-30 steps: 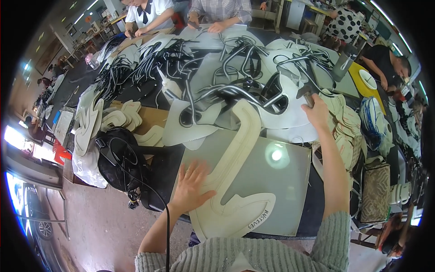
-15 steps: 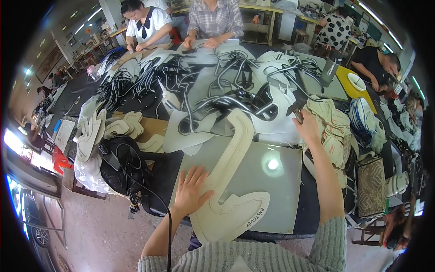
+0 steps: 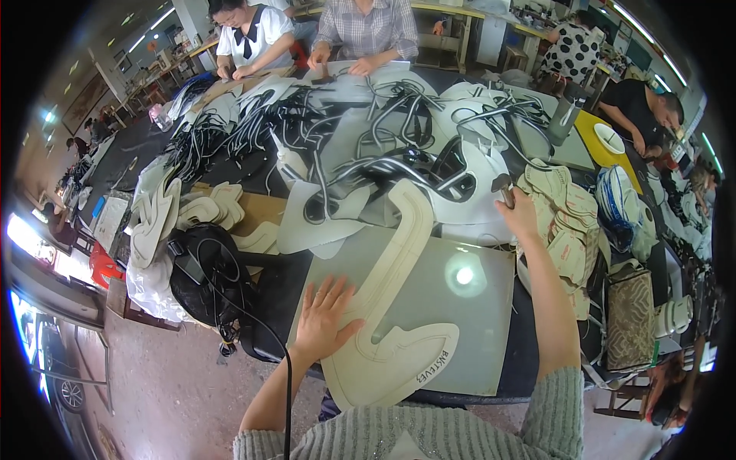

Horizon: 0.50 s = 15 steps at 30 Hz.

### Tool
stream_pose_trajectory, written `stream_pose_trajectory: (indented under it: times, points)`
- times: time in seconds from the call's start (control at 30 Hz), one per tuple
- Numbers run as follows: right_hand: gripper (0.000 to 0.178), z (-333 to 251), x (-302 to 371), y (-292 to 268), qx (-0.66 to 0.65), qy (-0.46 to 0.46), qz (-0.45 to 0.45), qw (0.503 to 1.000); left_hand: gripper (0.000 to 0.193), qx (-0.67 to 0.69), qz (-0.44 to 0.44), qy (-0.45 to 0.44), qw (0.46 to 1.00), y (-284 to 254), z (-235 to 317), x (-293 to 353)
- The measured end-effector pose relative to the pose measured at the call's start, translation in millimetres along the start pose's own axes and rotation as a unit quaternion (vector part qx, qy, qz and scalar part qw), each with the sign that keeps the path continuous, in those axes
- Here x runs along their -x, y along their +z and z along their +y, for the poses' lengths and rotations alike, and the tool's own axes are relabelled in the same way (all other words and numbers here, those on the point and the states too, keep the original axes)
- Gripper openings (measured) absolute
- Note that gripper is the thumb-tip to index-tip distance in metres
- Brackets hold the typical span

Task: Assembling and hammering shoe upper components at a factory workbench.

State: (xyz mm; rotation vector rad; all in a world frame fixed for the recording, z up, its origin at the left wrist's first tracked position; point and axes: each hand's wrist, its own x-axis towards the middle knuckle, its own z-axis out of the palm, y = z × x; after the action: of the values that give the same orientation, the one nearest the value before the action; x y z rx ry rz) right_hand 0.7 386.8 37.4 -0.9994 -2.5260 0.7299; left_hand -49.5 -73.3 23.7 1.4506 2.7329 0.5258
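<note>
While the person's left hand (image 3: 325,322) lies palm down, fingers extended and slightly apart, across the left edge of a long cream hooked pattern piece (image 3: 399,253), gripping nothing, the right hand (image 3: 521,217) is off to the side, closed around a small hammer-like tool (image 3: 501,182) whose dark head pokes out above the fist. The cream piece slants over a grey translucent board (image 3: 471,337) on the black table (image 3: 270,295); its narrow end reaches past the far edge toward white pieces (image 3: 477,205) with dark trim, and its broad, curved end comes close to the person's knitted sweater (image 3: 383,429). I can see a white nozzle bottle (image 3: 291,162) beyond the board, standing near a tangle of black and grey strips (image 3: 402,172). Just right of the right hand, more cream pieces (image 3: 567,222) are heaped, and a black bag (image 3: 203,276) sits over on the left. Across the table, two co-workers bend over their own work.
</note>
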Motion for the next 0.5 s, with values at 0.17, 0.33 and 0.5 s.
stream_pose_trajectory:
  times: [0.17,0.33,0.5]
  points:
    - [0.033,-0.9,6.5,-0.6,0.007,-0.035,0.048,0.998,0.064,0.002,0.005,0.005,1.0,0.3,0.1,-0.5]
    - [0.032,0.4,5.8,-5.8,0.024,-0.056,0.079,0.995,0.063,0.003,0.01,0.003,1.0,1.1,0.8,-1.4]
    - [0.029,-6.7,11.8,-2.7,0.049,-0.036,0.045,0.997,0.062,0.003,0.012,-0.002,1.0,-0.5,-1.2,0.1]
